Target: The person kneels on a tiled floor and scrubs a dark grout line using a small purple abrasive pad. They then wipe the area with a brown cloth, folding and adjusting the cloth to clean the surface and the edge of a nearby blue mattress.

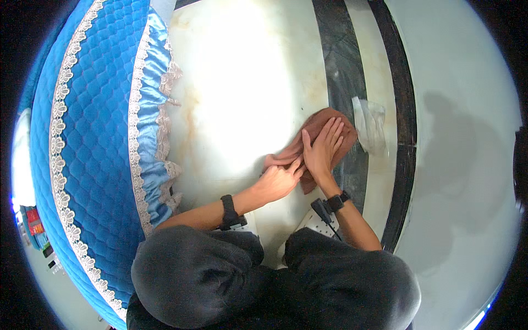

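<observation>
A reddish-brown cloth (pixel 345 143) lies bunched on the pale marbled floor, partly over a dark stripe. My right hand (pixel 320 153) lies flat on top of it, fingers stretched out and thumb apart. At the cloth's near left edge, my left hand (pixel 279 180) has its fingers curled on a fold; the fingertips are partly hidden. Both wrists wear black bands, each with a small dark device.
A bed with a blue quilted cover (pixel 99 110) and lace frill stands on the left. Right of the cloth lies a crumpled whitish sheet (pixel 371 125). Dark floor stripes (pixel 344 49) run beside a pale wall (pixel 456 66). White perforated footwear (pixel 312 221) shows by my bent knees.
</observation>
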Available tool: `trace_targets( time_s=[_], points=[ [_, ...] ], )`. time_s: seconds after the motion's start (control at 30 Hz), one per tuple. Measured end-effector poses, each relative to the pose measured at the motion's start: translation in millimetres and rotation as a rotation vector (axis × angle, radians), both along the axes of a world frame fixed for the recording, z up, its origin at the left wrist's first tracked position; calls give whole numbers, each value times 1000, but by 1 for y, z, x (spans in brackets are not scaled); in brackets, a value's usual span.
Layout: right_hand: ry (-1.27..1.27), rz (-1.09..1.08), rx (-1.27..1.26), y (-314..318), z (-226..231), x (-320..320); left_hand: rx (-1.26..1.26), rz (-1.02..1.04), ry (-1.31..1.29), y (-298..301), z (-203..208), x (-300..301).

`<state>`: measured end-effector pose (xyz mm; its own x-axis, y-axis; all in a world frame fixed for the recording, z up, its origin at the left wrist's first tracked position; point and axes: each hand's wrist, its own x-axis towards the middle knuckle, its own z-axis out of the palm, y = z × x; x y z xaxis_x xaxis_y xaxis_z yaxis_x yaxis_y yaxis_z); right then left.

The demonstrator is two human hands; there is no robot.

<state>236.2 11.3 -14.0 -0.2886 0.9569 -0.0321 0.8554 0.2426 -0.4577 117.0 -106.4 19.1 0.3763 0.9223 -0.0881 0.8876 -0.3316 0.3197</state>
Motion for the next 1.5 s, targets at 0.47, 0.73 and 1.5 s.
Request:
trace_targets(
  time_s=[0.47, 0.73, 1.5],
  points=[
    [106, 14, 280, 200, -38, -169, 13, 289, 162, 173, -10, -104],
    [143, 523, 204, 200, -27, -330, 98, 559, 183, 147, -23, -207],
    [402, 1146, -273, 8, 6, -28, -246, 245, -430, -24, 14, -60]
  ],
)
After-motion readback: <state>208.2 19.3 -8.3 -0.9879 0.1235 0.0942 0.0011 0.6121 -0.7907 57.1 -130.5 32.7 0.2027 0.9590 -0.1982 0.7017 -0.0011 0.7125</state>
